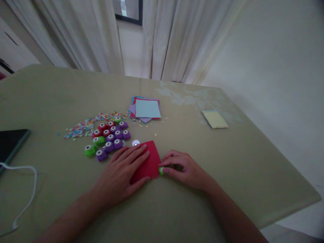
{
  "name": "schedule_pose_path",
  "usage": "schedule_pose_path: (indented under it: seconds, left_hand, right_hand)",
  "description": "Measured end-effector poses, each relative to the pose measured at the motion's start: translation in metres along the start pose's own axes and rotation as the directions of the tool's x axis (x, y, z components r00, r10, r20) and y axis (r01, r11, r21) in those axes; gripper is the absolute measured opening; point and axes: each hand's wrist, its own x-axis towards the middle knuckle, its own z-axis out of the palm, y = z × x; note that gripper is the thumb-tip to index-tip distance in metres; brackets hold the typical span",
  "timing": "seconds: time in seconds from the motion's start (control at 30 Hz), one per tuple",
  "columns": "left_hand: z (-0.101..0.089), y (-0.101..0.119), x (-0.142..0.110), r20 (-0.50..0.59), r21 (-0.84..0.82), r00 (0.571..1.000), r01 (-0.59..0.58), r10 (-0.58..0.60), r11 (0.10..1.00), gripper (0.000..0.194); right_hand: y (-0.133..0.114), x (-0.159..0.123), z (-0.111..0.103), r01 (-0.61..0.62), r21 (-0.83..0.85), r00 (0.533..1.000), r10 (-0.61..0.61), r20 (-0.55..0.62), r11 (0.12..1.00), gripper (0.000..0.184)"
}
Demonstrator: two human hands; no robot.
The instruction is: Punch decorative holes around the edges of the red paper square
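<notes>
Flat on the table lies a sheet of red paper (pixel 150 162) with small notches punched along its near edge. My left hand (pixel 124 170) rests on it, fingers stretched out and spread, covering its left part. At the sheet's lower right corner, my right hand (pixel 186 168) pinches a small green craft punch (pixel 161 170) between thumb and fingers. The punch touches the paper's edge and is mostly hidden by the fingers. Just beyond my left fingertips sits a small white round piece (pixel 135 143). Left of it stand several purple punches (pixel 117 135), red punches (pixel 102 127) and green punches (pixel 90 150).
Colourful paper confetti (pixel 86 126) is strewn behind the punches. A stack of coloured paper squares (pixel 147 108) lies farther back. To the right is a pale yellow square stack (pixel 215 119) with punched edges. A dark tablet (pixel 11 145) and white cable (pixel 34 182) lie at left.
</notes>
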Motion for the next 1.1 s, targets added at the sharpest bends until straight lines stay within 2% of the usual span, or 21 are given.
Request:
schedule_pose_path:
  seconds: [0.3, 0.67, 0.77, 0.9, 1.1]
  left_hand:
    - [0.0005, -0.0003, 0.0008, -0.007, -0.013, 1.000, -0.005, 0.005, 1.000, 0.072]
    - [0.0003, -0.0003, 0.0010, -0.002, -0.022, 1.000, -0.007, 0.007, 1.000, 0.072]
    - [0.0002, -0.0003, 0.0013, -0.005, -0.025, 1.000, -0.008, 0.008, 1.000, 0.072]
    - [0.0007, -0.0007, 0.0012, 0.012, -0.008, 1.000, -0.008, 0.009, 1.000, 0.073]
    - [0.0021, -0.0006, 0.0023, -0.009, -0.004, 0.999, -0.032, 0.032, 0.999, 0.072]
  right_hand:
    - [-0.0013, -0.0004, -0.0009, -0.020, 0.013, 1.000, 0.020, 0.009, 1.000, 0.021]
    - [-0.0044, 0.0024, -0.0036, -0.144, 0.073, 0.987, 0.148, -0.054, 0.987, 0.033]
    - [-0.0056, 0.0034, -0.0022, -0.222, 0.123, 0.971, 0.231, -0.060, 0.967, 0.037]
    - [-0.0043, 0.0033, -0.0015, -0.323, 0.182, 0.944, 0.331, -0.014, 0.929, 0.043]
    - [-0.0018, 0.0064, -0.0062, -0.368, 0.247, 0.930, 0.356, 0.095, 0.896, 0.046]
